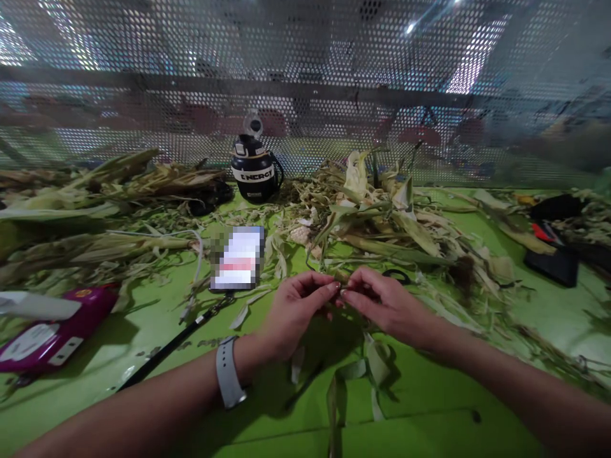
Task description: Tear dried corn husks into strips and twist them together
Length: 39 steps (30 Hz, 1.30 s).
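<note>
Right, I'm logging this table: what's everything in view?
Screen: one, grey, back
Table: one, green, below
Mug: one, black and white, back
Husk heaps: two, tan-green, left and right
Husk strips: several, pale green, front
Phone: one, blurred white-pink, centre left
Cable: one, white, left of phone
Strap: one, black, below phone
Device: one, purple and white, far left
Ring: one, black, right of centre
Dark items: count unclear, black, far right
Small piece: one, brownish, centre
Watch band: one, pale grey, left wrist
Forearms: two, bare, lower corners
Left hand: one, bare, centre, pinching piece
Right hand: one, bare, centre, pinching piece
</note>
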Each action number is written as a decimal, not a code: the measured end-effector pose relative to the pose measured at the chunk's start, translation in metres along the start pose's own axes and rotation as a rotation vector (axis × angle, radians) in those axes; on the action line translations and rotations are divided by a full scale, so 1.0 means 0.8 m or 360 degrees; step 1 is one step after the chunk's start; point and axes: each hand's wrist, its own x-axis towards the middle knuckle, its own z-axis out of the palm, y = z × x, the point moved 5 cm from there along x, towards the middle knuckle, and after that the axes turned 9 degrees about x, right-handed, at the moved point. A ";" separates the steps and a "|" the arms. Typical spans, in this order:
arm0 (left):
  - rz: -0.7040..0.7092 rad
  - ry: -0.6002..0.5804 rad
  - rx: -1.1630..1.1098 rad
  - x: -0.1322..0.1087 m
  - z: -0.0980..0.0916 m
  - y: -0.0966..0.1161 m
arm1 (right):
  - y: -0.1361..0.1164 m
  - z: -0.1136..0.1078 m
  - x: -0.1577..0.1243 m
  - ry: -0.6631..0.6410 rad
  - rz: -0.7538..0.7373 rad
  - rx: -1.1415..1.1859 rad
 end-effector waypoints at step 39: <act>0.0095 -0.0191 0.0342 0.004 0.002 -0.003 | 0.018 0.004 0.006 -0.0184 0.0398 0.0545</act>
